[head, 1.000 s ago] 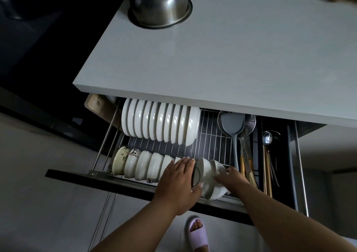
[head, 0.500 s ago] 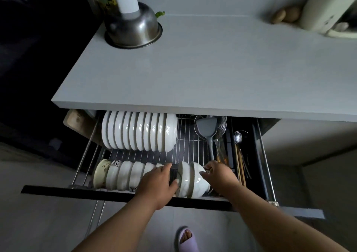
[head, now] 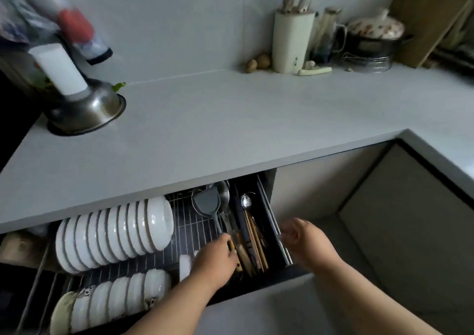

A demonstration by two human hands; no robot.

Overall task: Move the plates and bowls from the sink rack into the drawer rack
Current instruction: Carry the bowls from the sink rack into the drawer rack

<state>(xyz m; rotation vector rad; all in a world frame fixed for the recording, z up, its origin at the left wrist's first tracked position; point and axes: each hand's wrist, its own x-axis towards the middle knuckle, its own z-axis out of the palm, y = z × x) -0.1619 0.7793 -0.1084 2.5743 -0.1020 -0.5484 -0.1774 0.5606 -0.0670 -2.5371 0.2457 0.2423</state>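
**Now both hands hang over the open drawer**

Seemingly empty, the left hand [head: 214,264] hovers palm down with fingers loosely bent over the drawer rack [head: 187,229], just beside a white piece [head: 185,266] too blurred to name. The right hand [head: 306,242] hangs relaxed, fingers spread, past the drawer's right rail [head: 278,234], holding nothing.

The plates [head: 115,234] stand on edge in the back row, the bowls [head: 115,301] in the front row. Glazed ware like this is probably heavy, stiff, slick and easily chipped; pinch each piece at its rim, thumb inside.

The worktop [head: 230,119] overhangs the back row, so headroom there is tight. Bare wire right of the plates offers room; the utensils [head: 246,239] crowd the right compartment.
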